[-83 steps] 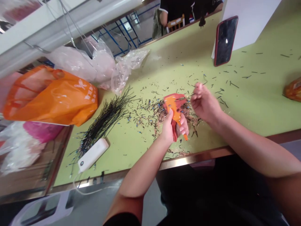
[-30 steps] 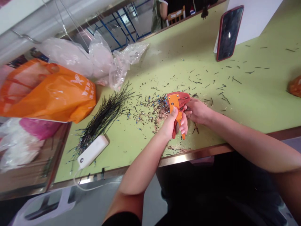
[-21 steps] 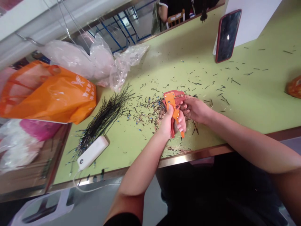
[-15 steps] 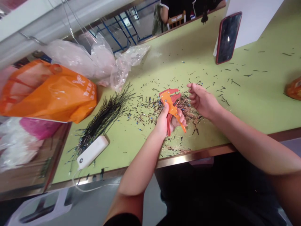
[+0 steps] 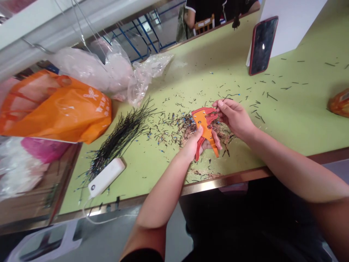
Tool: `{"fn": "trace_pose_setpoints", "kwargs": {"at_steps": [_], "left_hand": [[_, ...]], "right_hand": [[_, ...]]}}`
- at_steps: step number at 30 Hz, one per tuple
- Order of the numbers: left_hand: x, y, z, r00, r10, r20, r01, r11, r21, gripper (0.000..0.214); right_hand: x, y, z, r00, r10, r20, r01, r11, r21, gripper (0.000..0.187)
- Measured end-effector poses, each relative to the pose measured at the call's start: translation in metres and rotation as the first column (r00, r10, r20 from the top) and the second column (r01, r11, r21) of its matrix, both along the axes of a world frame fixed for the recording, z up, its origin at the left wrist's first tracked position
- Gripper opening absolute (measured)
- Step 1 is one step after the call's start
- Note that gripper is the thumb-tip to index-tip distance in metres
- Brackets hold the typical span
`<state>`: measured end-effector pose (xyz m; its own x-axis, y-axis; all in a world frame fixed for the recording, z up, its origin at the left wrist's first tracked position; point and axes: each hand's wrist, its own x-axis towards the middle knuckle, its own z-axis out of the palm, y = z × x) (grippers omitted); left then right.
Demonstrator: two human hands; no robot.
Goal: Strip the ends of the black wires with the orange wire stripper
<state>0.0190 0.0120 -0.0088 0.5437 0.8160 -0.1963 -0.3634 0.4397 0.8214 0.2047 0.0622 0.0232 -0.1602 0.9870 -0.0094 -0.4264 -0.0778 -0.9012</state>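
Note:
My left hand (image 5: 195, 142) is wrapped round the handles of an orange and red wire stripper (image 5: 204, 123), whose jaws point to the right. Close by the jaws, my right hand (image 5: 235, 117) has its fingertips pinched together on a thin black wire (image 5: 230, 96); the wire's blue tip sticks out above the hand. Whether the wire's other end sits inside the jaws is too small to tell. Beneath both hands spreads a pile of short black and copper-coloured wire scraps (image 5: 188, 127). To the left lies a long bundle of black wires (image 5: 117, 136).
A white power bank (image 5: 107, 177) with a cable rests against the bundle. Orange (image 5: 81, 116) and clear plastic bags (image 5: 120, 69) crowd the left side. A phone (image 5: 264, 45) leans on a white box (image 5: 291, 29). Another person (image 5: 204, 11) sits beyond the green table (image 5: 294, 120).
The wire stripper in my left hand has shifted right and slightly down. My right hand has moved slightly left, so its fingertips now meet the jaws, and the blue-tipped wire shows more clearly.

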Motion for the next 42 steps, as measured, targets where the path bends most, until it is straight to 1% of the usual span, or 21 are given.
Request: {"fn": "trace_pose_setpoints", "kwargs": {"at_steps": [4, 7, 10, 14, 19, 23, 27, 31, 34, 36, 38, 42], "left_hand": [[0.001, -0.001, -0.001, 1.0, 0.008, -0.002, -0.008, 1.0, 0.008, 0.068], [0.001, 0.0, 0.0, 1.0, -0.005, 0.0, 0.005, 0.999, 0.049, 0.069], [0.0, 0.001, 0.0, 1.0, -0.016, 0.02, 0.015, 0.999, 0.046, 0.07], [-0.001, 0.002, -0.001, 1.0, -0.005, 0.002, 0.005, 1.0, 0.028, 0.071], [0.0, 0.002, -0.001, 1.0, 0.005, -0.017, -0.004, 0.998, 0.057, 0.071], [0.001, 0.003, 0.0, 0.999, 0.022, -0.036, -0.019, 0.997, 0.069, 0.069], [0.004, 0.001, 0.003, 0.999, 0.016, -0.049, -0.012, 0.998, 0.067, 0.069], [0.012, -0.002, 0.005, 0.995, 0.072, -0.065, -0.067, 0.995, 0.071, 0.071], [0.018, -0.003, 0.003, 0.99, 0.119, -0.071, -0.114, 0.991, 0.072, 0.072], [0.021, -0.003, 0.0, 0.99, 0.121, -0.077, -0.117, 0.992, 0.056, 0.072], [0.022, -0.002, -0.002, 0.992, 0.105, -0.072, -0.103, 0.994, 0.038, 0.073], [0.024, -0.004, -0.001, 0.997, 0.077, -0.026, -0.077, 0.997, 0.011, 0.074]], "right_hand": [[-0.002, -0.002, 0.0, 0.998, 0.031, -0.054, -0.031, 0.999, -0.008, 0.024], [-0.002, -0.003, 0.002, 0.992, 0.06, -0.116, -0.069, 0.995, -0.078, 0.018], [-0.002, -0.003, 0.003, 0.979, 0.093, -0.184, -0.123, 0.98, -0.159, 0.016], [-0.002, -0.002, 0.003, 0.962, 0.112, -0.249, -0.164, 0.966, -0.198, 0.018], [-0.004, -0.002, 0.001, 0.958, 0.119, -0.262, -0.167, 0.971, -0.172, 0.02], [-0.004, -0.002, -0.001, 0.962, 0.12, -0.246, -0.161, 0.975, -0.151, 0.019], [-0.006, -0.003, -0.002, 0.965, 0.12, -0.234, -0.16, 0.975, -0.156, 0.017], [-0.011, -0.006, -0.003, 0.953, 0.09, -0.289, -0.15, 0.97, -0.193, 0.022], [-0.015, -0.008, -0.003, 0.937, 0.046, -0.347, -0.131, 0.965, -0.226, 0.028], [-0.016, -0.008, -0.003, 0.925, 0.039, -0.378, -0.136, 0.963, -0.235, 0.029], [-0.016, -0.007, -0.003, 0.915, 0.033, -0.402, -0.139, 0.962, -0.236, 0.027], [-0.014, -0.004, -0.003, 0.91, 0.021, -0.413, -0.135, 0.959, -0.25, 0.015]]}}
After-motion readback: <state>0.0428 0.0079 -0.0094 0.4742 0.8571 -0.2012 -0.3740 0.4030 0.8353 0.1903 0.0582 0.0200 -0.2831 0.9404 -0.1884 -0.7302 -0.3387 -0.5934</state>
